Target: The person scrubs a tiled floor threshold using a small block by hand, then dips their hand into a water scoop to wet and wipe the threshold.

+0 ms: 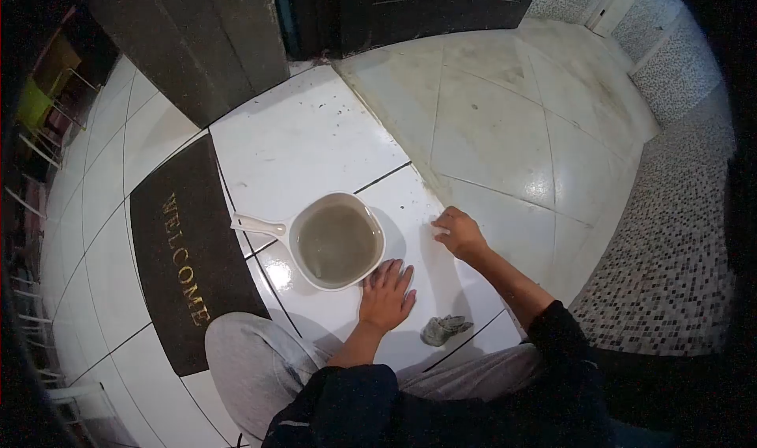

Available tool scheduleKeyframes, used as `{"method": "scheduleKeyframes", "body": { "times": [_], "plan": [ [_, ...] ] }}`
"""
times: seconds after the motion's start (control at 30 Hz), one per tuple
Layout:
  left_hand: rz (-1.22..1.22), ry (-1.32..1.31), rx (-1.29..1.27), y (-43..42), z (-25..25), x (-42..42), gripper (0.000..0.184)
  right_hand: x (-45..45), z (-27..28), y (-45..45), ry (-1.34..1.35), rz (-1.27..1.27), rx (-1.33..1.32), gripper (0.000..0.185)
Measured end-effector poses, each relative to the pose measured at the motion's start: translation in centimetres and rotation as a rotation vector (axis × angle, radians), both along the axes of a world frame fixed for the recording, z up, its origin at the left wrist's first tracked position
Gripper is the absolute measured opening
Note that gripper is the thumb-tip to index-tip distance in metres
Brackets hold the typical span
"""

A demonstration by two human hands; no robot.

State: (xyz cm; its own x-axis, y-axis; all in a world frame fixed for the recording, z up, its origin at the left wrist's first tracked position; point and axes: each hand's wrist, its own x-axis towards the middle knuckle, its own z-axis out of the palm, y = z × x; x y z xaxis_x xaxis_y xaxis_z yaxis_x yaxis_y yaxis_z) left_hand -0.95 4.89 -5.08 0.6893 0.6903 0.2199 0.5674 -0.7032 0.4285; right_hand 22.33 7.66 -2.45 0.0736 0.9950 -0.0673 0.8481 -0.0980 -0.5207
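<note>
A white long-handled water dipper (290,229) stands on the white tiles, filled with murky grey water. My left hand (385,298) lies flat on the floor with its fingers spread, fingertips close to the dipper's lower right rim. To the right, my right hand (460,233) is at the raised tile edge, fingers curled and pinched together. Whatever is between those fingers, if anything, is too small to make out. A crumpled wet grey cloth (445,330) rests on the tile below and between both hands.
A dark doormat (177,266) reading WELCOME lies left of the dipper. Beyond the tile edge is a stained floor (493,125), bordered by a mosaic wall (662,266). Dark doors (426,10) stand at the back. My bent knee (248,345) is beside the mat.
</note>
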Motion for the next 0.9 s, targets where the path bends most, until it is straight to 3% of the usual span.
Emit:
{"method": "scheduleKeyframes", "body": {
  "times": [0.2, 0.43, 0.6, 0.9],
  "plan": [
    [0.003, -0.004, 0.017, -0.1, -0.2, -0.1, 0.044, -1.9, -0.2, 4.3, -0.029, 0.012, 0.11, 0.024],
    [0.0, 0.083, -0.037, -0.1, -0.1, -0.1, 0.047, -1.0, -0.4, 1.1, -0.126, 0.058, 0.059, 0.019],
    [-0.015, 0.002, -0.003, 0.1, 0.1, -0.1, 0.047, -2.6, -0.3, 5.1, -0.098, 0.049, 0.157, 0.02],
    [0.003, 0.05, -0.022, -0.1, -0.2, 0.0, 0.047, -1.7, -0.1, 2.3, -0.122, 0.06, 0.016, 0.023]
  ]
}}
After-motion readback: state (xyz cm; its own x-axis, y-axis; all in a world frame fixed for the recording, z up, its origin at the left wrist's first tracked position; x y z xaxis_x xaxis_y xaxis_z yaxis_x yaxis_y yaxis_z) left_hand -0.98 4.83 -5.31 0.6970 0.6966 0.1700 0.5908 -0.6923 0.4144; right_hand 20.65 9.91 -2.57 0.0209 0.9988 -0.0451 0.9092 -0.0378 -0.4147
